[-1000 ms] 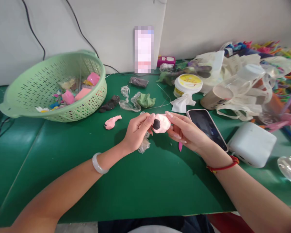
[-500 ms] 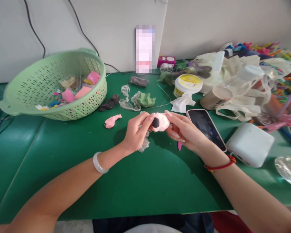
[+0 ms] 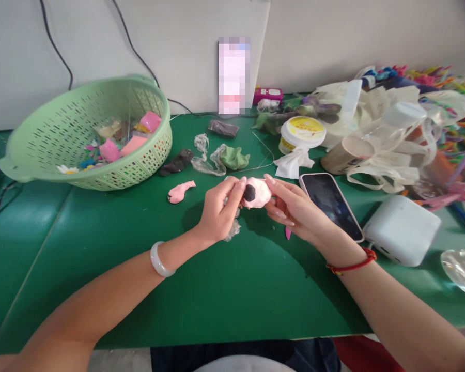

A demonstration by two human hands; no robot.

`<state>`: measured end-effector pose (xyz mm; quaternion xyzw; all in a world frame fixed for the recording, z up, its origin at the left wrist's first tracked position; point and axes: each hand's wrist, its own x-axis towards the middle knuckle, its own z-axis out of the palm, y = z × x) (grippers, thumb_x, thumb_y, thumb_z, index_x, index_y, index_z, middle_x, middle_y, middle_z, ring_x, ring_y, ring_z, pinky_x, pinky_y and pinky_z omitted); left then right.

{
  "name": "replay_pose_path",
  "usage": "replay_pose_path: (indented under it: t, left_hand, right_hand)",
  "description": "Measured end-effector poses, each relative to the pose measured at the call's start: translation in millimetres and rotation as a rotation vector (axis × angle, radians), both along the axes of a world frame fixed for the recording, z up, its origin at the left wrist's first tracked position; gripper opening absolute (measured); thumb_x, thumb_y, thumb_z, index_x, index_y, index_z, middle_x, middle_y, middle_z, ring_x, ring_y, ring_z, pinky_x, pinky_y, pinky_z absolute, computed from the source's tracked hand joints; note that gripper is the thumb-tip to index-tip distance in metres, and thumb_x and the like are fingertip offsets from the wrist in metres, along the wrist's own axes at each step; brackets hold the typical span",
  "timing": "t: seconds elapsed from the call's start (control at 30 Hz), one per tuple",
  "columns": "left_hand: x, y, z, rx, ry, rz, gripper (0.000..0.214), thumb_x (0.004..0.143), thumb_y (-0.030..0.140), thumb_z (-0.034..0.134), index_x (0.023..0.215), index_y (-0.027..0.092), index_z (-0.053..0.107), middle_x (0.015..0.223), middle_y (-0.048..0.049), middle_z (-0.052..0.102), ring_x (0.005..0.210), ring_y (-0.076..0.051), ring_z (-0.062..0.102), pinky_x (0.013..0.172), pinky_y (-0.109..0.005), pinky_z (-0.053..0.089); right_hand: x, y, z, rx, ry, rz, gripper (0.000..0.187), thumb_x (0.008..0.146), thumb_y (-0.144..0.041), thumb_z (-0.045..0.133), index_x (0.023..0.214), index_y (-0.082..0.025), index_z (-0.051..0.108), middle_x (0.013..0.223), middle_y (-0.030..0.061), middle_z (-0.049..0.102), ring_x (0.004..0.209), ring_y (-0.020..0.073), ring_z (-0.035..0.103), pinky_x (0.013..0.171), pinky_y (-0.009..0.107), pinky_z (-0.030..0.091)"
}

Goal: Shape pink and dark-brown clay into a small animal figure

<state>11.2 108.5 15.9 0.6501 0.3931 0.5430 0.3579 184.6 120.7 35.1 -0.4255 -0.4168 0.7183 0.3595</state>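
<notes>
Both my hands hold a pale pink clay lump (image 3: 260,193) just above the green table (image 3: 217,289). A small black clay dot (image 3: 249,192) sits on its left face. My left hand (image 3: 217,212) pinches the lump from the left, thumb tip beside the black dot. My right hand (image 3: 294,209) cradles the lump from the right, fingers curled round it. Crumpled clear plastic wrap (image 3: 231,230) lies under my left hand. A small pink sliver (image 3: 288,233) shows below my right hand.
A green basket (image 3: 62,129) with coloured clay pieces stands at the far left. A pink clay piece (image 3: 180,191), dark clay (image 3: 176,163), green clay (image 3: 234,157), a yellow-lidded tub (image 3: 302,134), a phone (image 3: 331,204) and a white box (image 3: 403,230) surround my hands. Bags clutter the right.
My hands and the pink lump stay almost in place; my left thumb shifts slightly on the lump beside the black dot.
</notes>
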Motion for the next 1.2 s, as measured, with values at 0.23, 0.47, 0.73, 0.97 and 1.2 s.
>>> replay_pose_path:
  t: [0.23, 0.47, 0.73, 0.97, 1.2]
  left_hand:
    - [-0.8, 1.3, 0.8, -0.015, -0.001, 0.004, 0.044, 0.104, 0.05, 0.043, 0.071, 0.021, 0.049, 0.066, 0.0003, 0.056, 0.063, -0.013, 0.054, 0.061, -0.028, 0.043]
    - [-0.4, 3.8, -0.8, -0.022, -0.043, 0.004, 0.035, 0.102, 0.046, 0.052, 0.077, 0.021, 0.053, 0.068, 0.0016, 0.059, 0.062, -0.011, 0.057, 0.059, -0.026, 0.044]
    - [-1.4, 1.6, -3.4, -0.053, -0.075, -0.058, 0.029, 0.102, 0.04, 0.052, 0.081, 0.02, 0.055, 0.072, 0.0015, 0.06, 0.067, -0.011, 0.057, 0.064, -0.025, 0.046]
    - [-2.3, 3.8, -4.1, 0.02, 0.06, 0.046, 0.03, 0.102, 0.037, 0.054, 0.077, 0.02, 0.053, 0.07, 0.0019, 0.06, 0.066, -0.011, 0.057, 0.062, -0.025, 0.044]
    - [-7.0, 0.8, 0.1, 0.208, 0.248, 0.083, 0.035, 0.108, 0.032, 0.034, 0.088, 0.019, 0.059, 0.08, -0.0044, 0.063, 0.076, -0.016, 0.059, 0.071, -0.032, 0.045]
  right_hand:
    - [1.8, -0.9, -0.6, -0.022, 0.038, 0.002, 0.045, 0.085, -0.058, 0.072, 0.073, -0.02, 0.052, 0.042, -0.0072, 0.041, 0.033, 0.0029, 0.024, 0.031, 0.017, 0.01]
    - [0.4, 0.2, -1.5, -0.022, 0.037, -0.019, 0.047, 0.082, -0.06, 0.075, 0.073, -0.02, 0.052, 0.041, -0.0078, 0.042, 0.032, 0.0027, 0.024, 0.031, 0.017, 0.012]
    - [-1.7, 0.1, 2.2, -0.009, 0.065, -0.055, 0.047, 0.078, -0.06, 0.079, 0.074, -0.02, 0.054, 0.042, -0.0084, 0.042, 0.033, 0.0024, 0.025, 0.03, 0.016, 0.013]
    - [-3.0, 0.4, -4.3, 0.027, 0.023, -0.138, 0.047, 0.077, -0.06, 0.08, 0.074, -0.019, 0.056, 0.041, -0.0084, 0.041, 0.034, 0.0023, 0.024, 0.031, 0.016, 0.012]
    - [-2.8, 0.8, -1.8, 0.028, 0.01, -0.198, 0.051, 0.071, -0.062, 0.083, 0.069, -0.019, 0.054, 0.041, -0.0075, 0.042, 0.034, 0.002, 0.026, 0.032, 0.016, 0.012]
